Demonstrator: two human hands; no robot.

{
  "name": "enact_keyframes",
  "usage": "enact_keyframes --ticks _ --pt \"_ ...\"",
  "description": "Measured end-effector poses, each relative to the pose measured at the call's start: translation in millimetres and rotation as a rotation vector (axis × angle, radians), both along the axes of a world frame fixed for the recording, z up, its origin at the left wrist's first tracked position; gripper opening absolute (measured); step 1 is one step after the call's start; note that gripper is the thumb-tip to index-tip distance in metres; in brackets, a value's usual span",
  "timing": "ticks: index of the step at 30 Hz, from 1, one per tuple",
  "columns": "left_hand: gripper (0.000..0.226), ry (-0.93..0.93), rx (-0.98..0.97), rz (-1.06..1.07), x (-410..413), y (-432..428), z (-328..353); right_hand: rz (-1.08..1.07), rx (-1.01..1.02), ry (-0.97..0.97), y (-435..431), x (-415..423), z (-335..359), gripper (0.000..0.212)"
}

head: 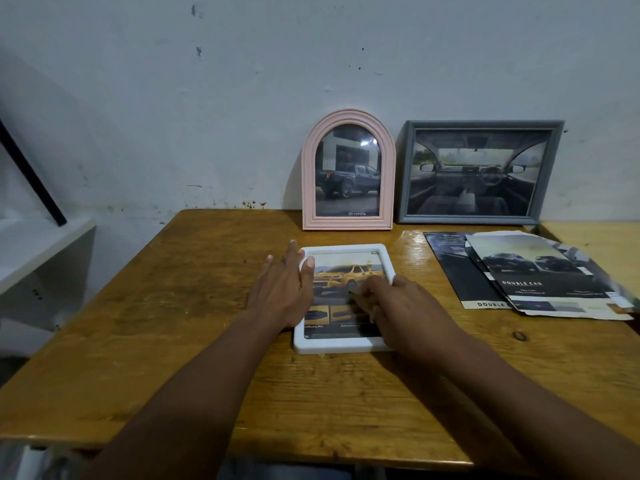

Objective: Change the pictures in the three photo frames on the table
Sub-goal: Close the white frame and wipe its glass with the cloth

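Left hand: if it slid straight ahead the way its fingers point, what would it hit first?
Probably the lower left corner of the pink arched frame, standing just beyond the left hand, though it might narrowly slip past to the wall.

The room is dim and the light is cool and flat, leaving the wall (207, 98) a dull blue-grey. A small bright glare sits high on the glass of the pink arched frame (348, 222), and the glass of the grey frame (485, 125) looks hazy. The desk (173, 306) carries a soft sheen toward its far right. The fingers of my right hand (405, 306) are smeared with blur. The wide lens bows the desk's edges, and the bottom corners go soft.
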State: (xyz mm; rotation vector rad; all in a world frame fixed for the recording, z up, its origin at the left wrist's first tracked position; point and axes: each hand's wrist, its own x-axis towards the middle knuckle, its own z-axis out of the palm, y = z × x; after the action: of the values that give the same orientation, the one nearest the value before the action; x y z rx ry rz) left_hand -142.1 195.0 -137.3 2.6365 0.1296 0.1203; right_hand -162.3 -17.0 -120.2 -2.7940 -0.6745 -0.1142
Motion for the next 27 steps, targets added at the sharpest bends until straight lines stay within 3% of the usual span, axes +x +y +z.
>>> enact_keyframes --ticks 3,5,7,10,12,15,20,24,27 --pt "0.063 0.003 0.018 0.003 2 1 -2 -0.161 0.010 -0.123 19 -23 -4 0.040" --pt "0.062 -0.005 0.019 0.016 3 1 -4 -0.151 0.161 -0.119 41 -30 -9 0.038" --pt "0.061 -0.016 0.002 0.020 3 0 -5 -0.094 0.351 -0.032 56 -31 -13 0.036" --pt "0.060 -0.005 -0.021 0.021 2 -1 -3 0.069 0.468 0.180 52 -25 -14 0.038" --pt "0.062 -0.004 -0.021 0.015 3 1 -4 0.173 0.431 0.279 33 -19 -8 0.037" --pt "0.064 -0.047 0.078 -0.039 8 5 -7 0.263 0.253 0.266 -1 -14 5 0.035" --pt "0.069 -0.058 0.234 -0.076 16 9 -13 0.172 -0.012 0.250 -44 0 31 0.034" --pt "0.067 -0.057 0.269 -0.078 18 8 -14 0.086 0.185 0.039 -25 41 50 0.026" --pt "0.065 -0.070 0.257 -0.068 17 8 -14 0.025 0.249 -0.064 19 75 36 0.033"
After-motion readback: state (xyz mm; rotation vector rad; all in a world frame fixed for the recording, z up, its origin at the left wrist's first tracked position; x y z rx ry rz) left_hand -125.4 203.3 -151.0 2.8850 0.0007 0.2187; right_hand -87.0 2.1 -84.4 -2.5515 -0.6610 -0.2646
